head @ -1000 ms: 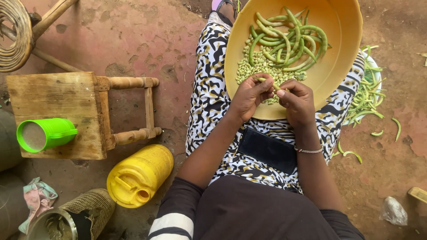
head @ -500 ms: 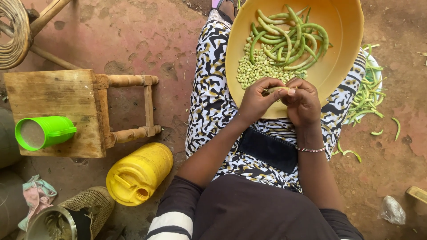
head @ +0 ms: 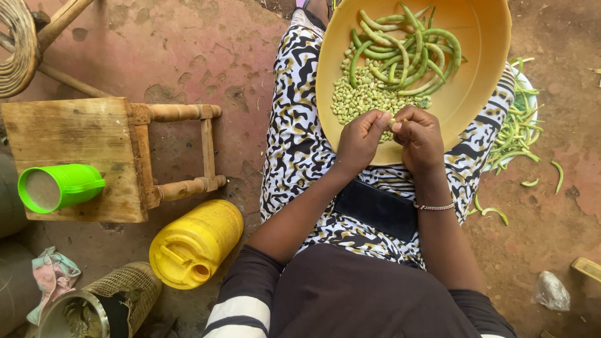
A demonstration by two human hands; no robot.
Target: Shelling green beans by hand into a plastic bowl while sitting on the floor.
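A wide yellow basin [head: 482, 75] rests on my lap. It holds several green bean pods [head: 407, 47] at the far side and a heap of pale shelled beans [head: 363, 97] nearer me. My left hand [head: 361, 139] and my right hand [head: 421, 136] meet over the basin's near edge, fingertips pinched together on a small pale bean or bit of pod between them. Most of that piece is hidden by my fingers. A thin bracelet circles my right wrist.
A small wooden stool [head: 94, 156] with a green cup [head: 56, 186] on it stands to my left. Below it lie a yellow jerrycan [head: 194, 244], a woven basket with a metal pot [head: 100, 307] and a rag. Empty pods [head: 516, 134] litter the ground on the right.
Both hands have shifted slightly along the basin's near rim, and the pod seen between them earlier is now hidden in the pinched fingertips.
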